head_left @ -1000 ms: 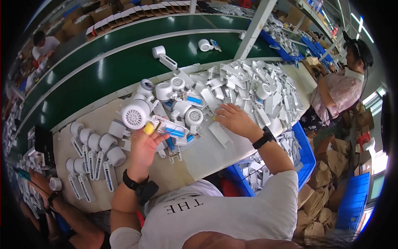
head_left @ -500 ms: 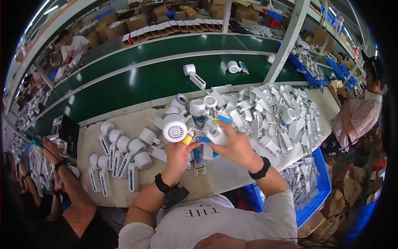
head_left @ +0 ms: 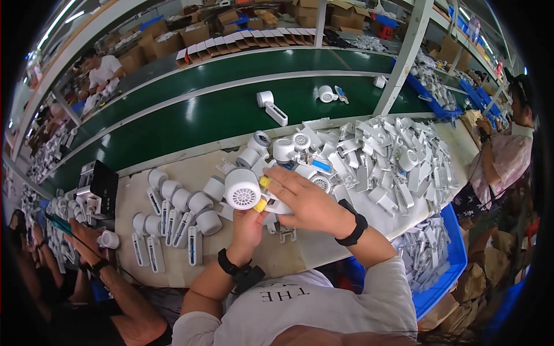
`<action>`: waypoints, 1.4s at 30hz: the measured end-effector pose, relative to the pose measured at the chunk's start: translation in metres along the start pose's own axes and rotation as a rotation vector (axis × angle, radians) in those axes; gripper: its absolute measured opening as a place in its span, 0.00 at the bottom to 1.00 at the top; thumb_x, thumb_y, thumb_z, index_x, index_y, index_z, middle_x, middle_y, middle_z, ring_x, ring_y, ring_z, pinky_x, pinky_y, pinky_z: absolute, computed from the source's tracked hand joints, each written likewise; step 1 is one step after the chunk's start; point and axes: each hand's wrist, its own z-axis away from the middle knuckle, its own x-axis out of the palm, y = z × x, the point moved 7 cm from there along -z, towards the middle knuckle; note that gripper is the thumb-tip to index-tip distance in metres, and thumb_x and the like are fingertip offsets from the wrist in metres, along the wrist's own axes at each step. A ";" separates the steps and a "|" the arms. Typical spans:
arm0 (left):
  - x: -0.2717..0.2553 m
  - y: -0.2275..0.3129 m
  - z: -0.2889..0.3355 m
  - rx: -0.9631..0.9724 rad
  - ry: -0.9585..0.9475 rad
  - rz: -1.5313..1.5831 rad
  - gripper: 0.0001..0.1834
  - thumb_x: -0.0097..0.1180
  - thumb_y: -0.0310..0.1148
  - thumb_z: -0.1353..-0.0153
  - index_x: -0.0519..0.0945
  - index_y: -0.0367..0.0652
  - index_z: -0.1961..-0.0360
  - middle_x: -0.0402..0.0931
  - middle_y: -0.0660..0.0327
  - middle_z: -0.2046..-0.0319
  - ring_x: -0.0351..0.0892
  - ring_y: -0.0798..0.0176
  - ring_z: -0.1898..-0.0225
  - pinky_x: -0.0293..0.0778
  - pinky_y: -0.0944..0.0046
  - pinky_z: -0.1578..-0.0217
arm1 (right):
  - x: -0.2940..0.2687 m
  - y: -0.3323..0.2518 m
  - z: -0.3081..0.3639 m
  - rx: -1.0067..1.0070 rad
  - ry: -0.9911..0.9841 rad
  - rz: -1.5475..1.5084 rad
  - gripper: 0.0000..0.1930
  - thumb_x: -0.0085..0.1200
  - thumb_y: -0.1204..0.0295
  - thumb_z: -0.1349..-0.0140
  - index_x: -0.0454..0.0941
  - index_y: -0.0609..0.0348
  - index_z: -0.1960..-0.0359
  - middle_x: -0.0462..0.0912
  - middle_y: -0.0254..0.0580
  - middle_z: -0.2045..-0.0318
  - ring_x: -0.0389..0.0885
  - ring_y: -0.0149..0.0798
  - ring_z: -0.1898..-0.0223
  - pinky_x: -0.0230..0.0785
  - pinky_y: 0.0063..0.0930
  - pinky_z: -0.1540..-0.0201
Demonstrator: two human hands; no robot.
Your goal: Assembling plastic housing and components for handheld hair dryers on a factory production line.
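Observation:
My left hand (head_left: 247,229) is closed round the lower side of a white round-headed device (head_left: 242,189) with a slotted grille, much like a small handheld fan. My right hand (head_left: 309,203) reaches across from the right, its fingers bent over a white handle shell (head_left: 281,206) joined or held against the head. Yellow covers show on a left-hand finger and a right-hand finger. The right palm hides most of the handle and whatever lies inside it. Just beyond my hands, more round heads (head_left: 283,149) and an open handle with a blue part (head_left: 321,165) lie on the worktable.
Several assembled white devices (head_left: 195,245) stand in rows at left. A heap of white shells (head_left: 386,155) covers the table's right side. Beyond runs a green conveyor (head_left: 196,118). A blue bin (head_left: 456,254) sits below right; co-workers' arms (head_left: 118,282) are at left.
My right hand has moved left, bringing the white handle shell over against the round-headed device. My left hand still holds the device. The view has shifted slightly.

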 end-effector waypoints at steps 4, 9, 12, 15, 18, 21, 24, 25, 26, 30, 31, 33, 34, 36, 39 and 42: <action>0.006 0.000 0.010 -0.009 0.013 0.013 0.17 0.53 0.23 0.44 0.70 0.38 0.52 0.73 0.61 0.56 0.74 0.64 0.55 0.71 0.62 0.54 | 0.010 0.001 -0.003 0.100 -0.161 -0.164 0.35 0.57 0.73 0.58 0.59 0.64 0.44 0.66 0.56 0.47 0.71 0.54 0.52 0.67 0.37 0.51; 0.007 0.007 0.002 0.204 0.117 -0.187 0.16 0.54 0.23 0.45 0.71 0.37 0.53 0.74 0.62 0.58 0.74 0.69 0.58 0.70 0.68 0.57 | 0.032 0.000 -0.004 0.080 0.035 -0.024 0.39 0.59 0.71 0.57 0.54 0.67 0.42 0.65 0.60 0.47 0.70 0.54 0.51 0.64 0.38 0.49; -0.002 0.022 0.004 0.243 0.156 -0.242 0.15 0.53 0.23 0.44 0.71 0.35 0.54 0.75 0.57 0.58 0.75 0.64 0.57 0.70 0.65 0.55 | 0.020 -0.003 -0.008 0.104 0.032 -0.144 0.38 0.59 0.67 0.54 0.54 0.67 0.42 0.64 0.61 0.46 0.69 0.53 0.49 0.63 0.38 0.48; 0.015 0.042 -0.001 0.265 0.013 -0.055 0.15 0.52 0.23 0.44 0.71 0.34 0.54 0.74 0.52 0.58 0.75 0.57 0.56 0.70 0.60 0.53 | 0.015 0.017 0.014 0.219 -0.025 -0.299 0.30 0.56 0.60 0.46 0.62 0.65 0.46 0.70 0.57 0.54 0.73 0.46 0.55 0.66 0.32 0.53; 0.022 0.047 -0.006 0.265 -0.026 -0.064 0.16 0.51 0.29 0.43 0.71 0.34 0.54 0.74 0.50 0.58 0.74 0.54 0.55 0.68 0.52 0.50 | 0.050 0.035 0.040 0.676 -0.209 -0.891 0.22 0.54 0.61 0.44 0.70 0.67 0.56 0.76 0.50 0.65 0.75 0.40 0.68 0.67 0.25 0.67; 0.029 0.049 -0.004 0.280 -0.058 -0.010 0.17 0.51 0.30 0.43 0.71 0.34 0.54 0.74 0.51 0.58 0.74 0.53 0.55 0.68 0.52 0.50 | 0.025 0.018 0.028 0.661 0.091 -0.892 0.17 0.55 0.60 0.45 0.72 0.65 0.69 0.69 0.37 0.79 0.69 0.28 0.74 0.61 0.20 0.72; 0.042 0.056 0.003 0.263 -0.050 0.018 0.17 0.52 0.32 0.43 0.70 0.34 0.54 0.74 0.51 0.59 0.74 0.54 0.55 0.68 0.53 0.50 | -0.009 0.002 0.012 0.330 0.153 -0.475 0.17 0.57 0.60 0.48 0.70 0.63 0.78 0.68 0.39 0.84 0.69 0.35 0.82 0.60 0.26 0.79; 0.046 0.058 0.004 0.251 -0.059 0.035 0.18 0.52 0.33 0.44 0.70 0.34 0.54 0.74 0.51 0.59 0.74 0.54 0.55 0.68 0.53 0.50 | -0.009 0.005 0.011 0.329 0.150 -0.474 0.17 0.57 0.60 0.48 0.70 0.63 0.78 0.68 0.39 0.84 0.69 0.35 0.82 0.60 0.26 0.79; 0.048 0.061 0.003 0.254 -0.058 0.038 0.18 0.52 0.33 0.44 0.70 0.34 0.54 0.74 0.51 0.59 0.74 0.54 0.55 0.68 0.53 0.50 | -0.014 -0.002 0.008 0.164 0.193 -0.339 0.18 0.59 0.59 0.50 0.70 0.63 0.79 0.68 0.41 0.84 0.68 0.39 0.84 0.60 0.29 0.81; 0.040 0.066 -0.009 0.154 -0.135 -0.038 0.17 0.54 0.29 0.45 0.70 0.34 0.54 0.76 0.52 0.61 0.76 0.55 0.58 0.72 0.55 0.53 | 0.011 0.002 0.006 0.049 0.159 -0.200 0.19 0.61 0.57 0.53 0.70 0.61 0.82 0.69 0.43 0.85 0.70 0.45 0.84 0.62 0.33 0.82; 0.030 0.068 -0.011 0.118 -0.134 -0.073 0.17 0.55 0.25 0.46 0.71 0.32 0.54 0.76 0.52 0.61 0.77 0.55 0.58 0.73 0.56 0.54 | 0.022 0.003 -0.001 0.099 0.085 -0.248 0.19 0.60 0.57 0.53 0.69 0.61 0.82 0.70 0.44 0.84 0.71 0.46 0.83 0.63 0.33 0.81; 0.007 0.090 -0.014 0.179 -0.112 -0.342 0.16 0.54 0.23 0.47 0.73 0.32 0.56 0.76 0.55 0.61 0.77 0.61 0.58 0.72 0.61 0.55 | 0.032 0.001 -0.016 0.136 -0.145 -0.260 0.17 0.58 0.59 0.51 0.73 0.62 0.79 0.73 0.45 0.81 0.74 0.46 0.80 0.65 0.34 0.78; 0.002 0.099 -0.015 0.164 -0.183 -0.548 0.16 0.53 0.22 0.48 0.74 0.34 0.56 0.77 0.57 0.61 0.76 0.64 0.58 0.71 0.64 0.56 | 0.037 0.001 -0.023 0.129 -0.293 -0.314 0.15 0.58 0.61 0.50 0.74 0.61 0.76 0.75 0.44 0.78 0.75 0.46 0.78 0.66 0.33 0.76; -0.016 0.125 -0.022 0.192 -0.195 -0.854 0.15 0.52 0.20 0.49 0.76 0.38 0.57 0.77 0.62 0.63 0.74 0.71 0.59 0.70 0.69 0.58 | 0.030 0.007 -0.043 0.133 -0.410 -0.333 0.11 0.57 0.66 0.49 0.77 0.61 0.71 0.77 0.44 0.75 0.77 0.42 0.76 0.67 0.29 0.74; -0.054 0.181 -0.024 0.308 0.088 -0.920 0.14 0.53 0.21 0.49 0.77 0.40 0.58 0.77 0.64 0.64 0.74 0.72 0.61 0.70 0.70 0.60 | 0.006 0.024 -0.086 0.265 -0.293 -0.223 0.08 0.57 0.73 0.50 0.78 0.62 0.69 0.79 0.44 0.74 0.78 0.35 0.75 0.68 0.23 0.71; -0.086 0.225 -0.028 0.378 0.280 -0.961 0.12 0.54 0.24 0.48 0.77 0.40 0.60 0.77 0.65 0.66 0.73 0.74 0.65 0.69 0.72 0.64 | 0.007 0.067 -0.124 0.339 -0.306 -0.083 0.09 0.56 0.69 0.49 0.78 0.62 0.70 0.79 0.45 0.75 0.78 0.37 0.74 0.68 0.26 0.70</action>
